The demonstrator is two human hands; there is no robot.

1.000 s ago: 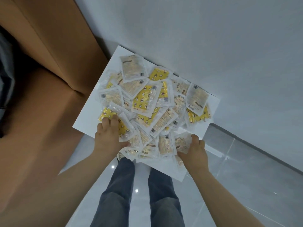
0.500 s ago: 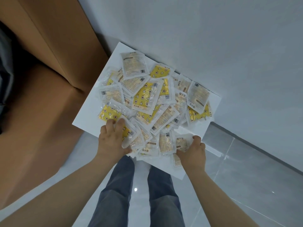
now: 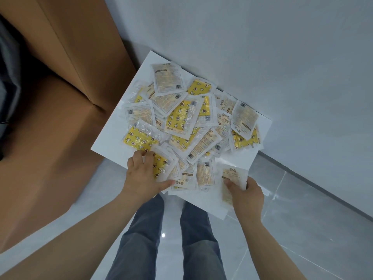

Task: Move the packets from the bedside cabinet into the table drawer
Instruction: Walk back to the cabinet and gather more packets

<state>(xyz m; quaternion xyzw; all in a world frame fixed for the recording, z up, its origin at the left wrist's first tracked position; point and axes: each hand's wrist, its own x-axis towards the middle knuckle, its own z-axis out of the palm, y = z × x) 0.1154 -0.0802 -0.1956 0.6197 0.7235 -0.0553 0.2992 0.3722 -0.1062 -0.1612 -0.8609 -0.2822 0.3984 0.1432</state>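
Pkts heaped on white cabinet surface, yellow star-print & pale ones mixed and overlapping, pile reaching back to wall. L hand at pile's near-left edge: fingers curled over a yellow star pkt, thumb along its near edge, gripping it; pkt rests on its neighbours. R hand at near-right corner, just off the main heap, pinches a pale pkt w/ thumb on top, fingers under; a 2nd pale one seems tucked below in same hand. Cardboard box just left of surface, inside not visible. Legs in jeans on grey tile floor, btw the arms.
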